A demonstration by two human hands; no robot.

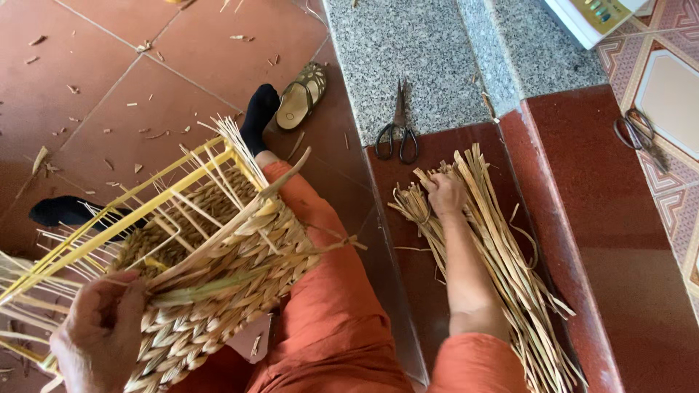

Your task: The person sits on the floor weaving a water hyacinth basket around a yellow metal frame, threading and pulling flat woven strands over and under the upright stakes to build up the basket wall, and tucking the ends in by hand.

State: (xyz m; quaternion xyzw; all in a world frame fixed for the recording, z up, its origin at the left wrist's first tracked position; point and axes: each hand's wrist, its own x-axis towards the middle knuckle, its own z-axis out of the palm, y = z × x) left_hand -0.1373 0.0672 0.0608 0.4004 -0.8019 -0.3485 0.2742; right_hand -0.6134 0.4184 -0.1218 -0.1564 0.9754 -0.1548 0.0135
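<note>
A half-woven straw basket [218, 269] on a yellow wire frame [124, 218] rests on my lap, tilted to the left. My left hand [98, 331] grips its woven edge at the lower left. My right hand [444, 193] reaches out to a bundle of dried straw strands [502, 262] lying on the dark red step, fingers closed around the strand tips at the far end. Loose upright strands stick out of the basket's rim.
Black scissors [397, 131] lie on the grey granite step beyond the bundle. A second pair of scissors [641, 135] is on the patterned tiles at right. A sandal [300, 96] and straw scraps lie on the red floor tiles; my black-socked feet [258, 109] rest there.
</note>
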